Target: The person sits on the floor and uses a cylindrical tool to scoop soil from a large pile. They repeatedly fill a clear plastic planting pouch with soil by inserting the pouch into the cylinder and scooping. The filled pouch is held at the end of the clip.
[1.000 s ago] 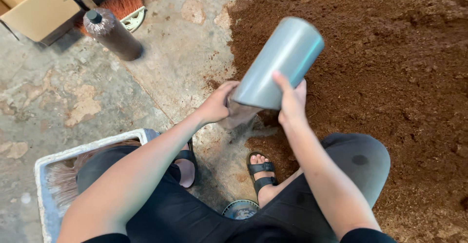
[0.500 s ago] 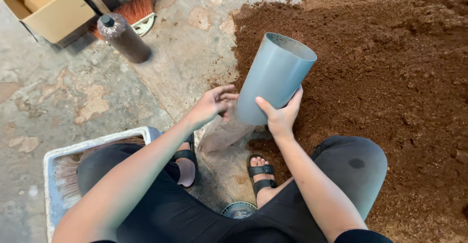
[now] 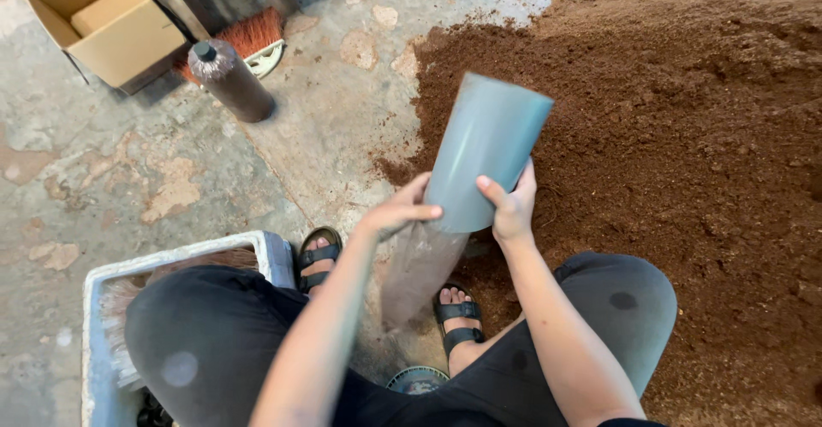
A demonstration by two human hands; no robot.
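**mossy_k:** Squatting at the edge of the brown soil heap (image 3: 685,136), both hands hold a grey tube (image 3: 484,153) tilted over a clear bag (image 3: 419,273). Why tilted?

**dirtnap:** Looks like a funnel, I'd guess: its low end sits in the bag's mouth. The left hand (image 3: 394,214) pinches bag and tube rim together, and the right hand (image 3: 512,209) is wrapped around the tube wall. Half a second ago the tube stood steeper; now its open top leans farther toward the heap.

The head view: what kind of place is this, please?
Probably a mushroom-growing or potting work area: a big heap of brown substrate on a worn concrete floor, and a filled, capped dark bag beside a cardboard box.
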